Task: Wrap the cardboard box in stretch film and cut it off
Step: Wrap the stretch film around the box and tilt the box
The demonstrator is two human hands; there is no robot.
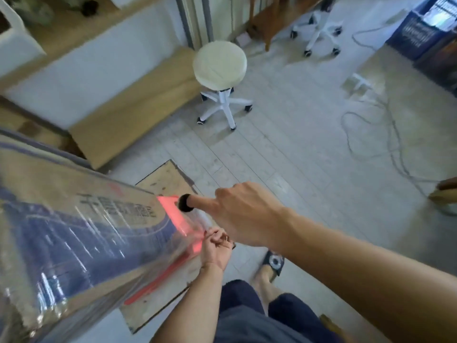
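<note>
The tall cardboard box [81,233], printed in blue and with a red strip on its edge, fills the left side under shiny layers of stretch film. It stands on a plywood board [170,179] on the floor. The stretch film roll [199,219] sits upright against the box's near corner, its film running onto the box. My right hand [239,214] holds the roll's top, one digit pushed into the black end cap [185,203] and the other fingers curled. My left hand [216,247] grips the roll's lower end with curled fingers.
A round cream stool [220,63] on white castors stands a little beyond the box. A long flat carton [133,107] lies along the white wall. Loose cables [371,134] trail over the floor at right. My sandalled foot [272,263] is beside the board.
</note>
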